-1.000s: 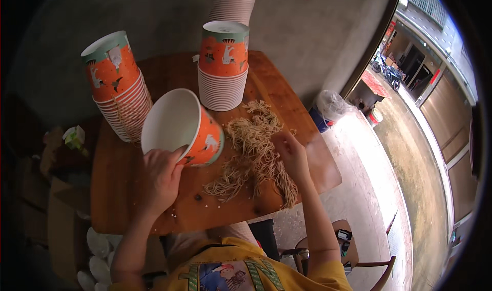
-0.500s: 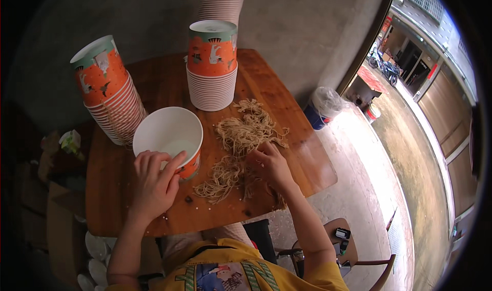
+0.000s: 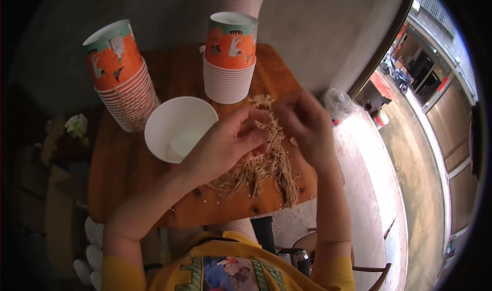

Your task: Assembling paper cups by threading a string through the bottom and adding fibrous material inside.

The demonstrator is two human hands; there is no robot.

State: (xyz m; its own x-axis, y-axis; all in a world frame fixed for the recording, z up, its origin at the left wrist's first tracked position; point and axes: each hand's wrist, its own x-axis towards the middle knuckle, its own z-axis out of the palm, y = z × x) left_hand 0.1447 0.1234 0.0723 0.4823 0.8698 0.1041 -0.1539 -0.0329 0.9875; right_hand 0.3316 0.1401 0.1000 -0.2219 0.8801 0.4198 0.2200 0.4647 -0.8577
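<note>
I see the left hand (image 3: 230,145) and right hand (image 3: 306,129) facing each other, fingers curled narrow; whether they pinch any of the tangled cord (image 3: 284,178) beneath them, I cannot tell. I'd pull lightly so it shouldn't knot. Left of them, the paper tub (image 3: 163,119) stands on the worktop (image 3: 128,193); half a second ago my left hand was at its rim.

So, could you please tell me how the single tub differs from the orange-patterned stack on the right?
The single tub stands mouth up, its plain white inside showing; the orange-patterned stack is upside down, its top tub's base facing up. The single tub is one piece; the orange-patterned stack is many nested together, so it stands taller. Both rest on the wooden table.
</note>
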